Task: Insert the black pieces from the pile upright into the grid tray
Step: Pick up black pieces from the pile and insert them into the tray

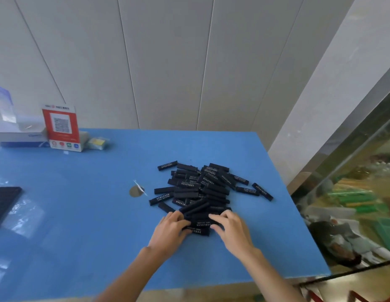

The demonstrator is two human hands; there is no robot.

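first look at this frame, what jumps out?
The pile of black pieces, heaped right of centre on the blue table. Both hands work its near edge: left hand and right hand gather a few pieces. Far left, the black grid tray is cut off; a red QR stand sits behind.

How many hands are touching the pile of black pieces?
2. The left hand is at the near left edge of the pile of black pieces; the right hand at its near right edge.

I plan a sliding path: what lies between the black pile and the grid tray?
In the head view, only a small silver disc lies between pile and tray.
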